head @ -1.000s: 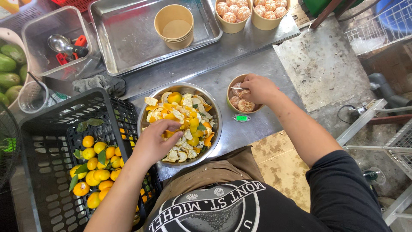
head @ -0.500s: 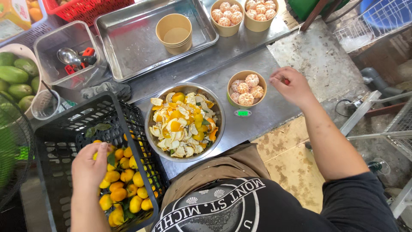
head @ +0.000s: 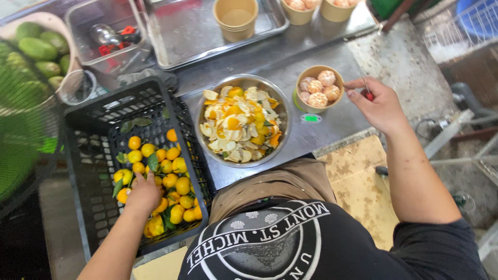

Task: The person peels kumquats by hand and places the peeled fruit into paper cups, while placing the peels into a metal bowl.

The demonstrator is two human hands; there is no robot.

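The single head-worn camera looks steeply down from above the person's chest. It faces the metal counter (head: 332, 124) and black crate (head: 93, 171), both close below.

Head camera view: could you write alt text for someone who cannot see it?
A person's left hand reaches into a black crate of small citrus fruit, while the right hand holds a small tool beside a cup of peeled fruit and a steel bowl of peels.

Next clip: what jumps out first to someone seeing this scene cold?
The metal bowl heaped with orange and white citrus peel sits dead centre on the steel counter. To its left, the left hand reaches into a black crate of small yellow-orange fruits. On the right, the right hand, pinching a small red-handled tool, hovers beside a paper cup of peeled fruit.
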